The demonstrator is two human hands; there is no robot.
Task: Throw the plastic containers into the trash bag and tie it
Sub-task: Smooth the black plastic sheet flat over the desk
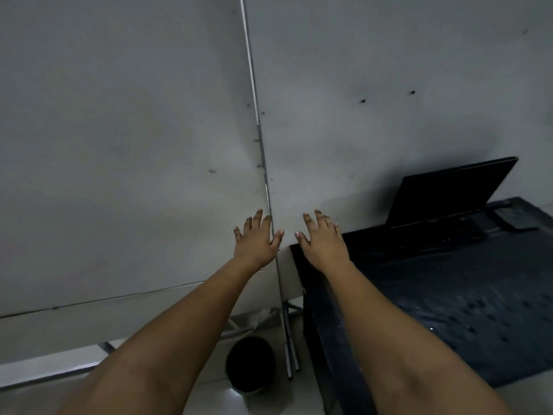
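Both bare arms reach straight out toward twelve o'clock. The left hand (256,239) and right hand (323,238) are held side by side, backs up, fingers straight and spread, thumbs toward each other, holding nothing.

Matt panels, dark cloth, dull bin

I see a wall (119,145) of smooth matt grey panels split by a shiny metal strip (263,163); at four o'clock, rough dark cloth covers the table (463,295) under a matt black laptop (449,193); at six o'clock, a dark round bin (250,365) on glossy floor.
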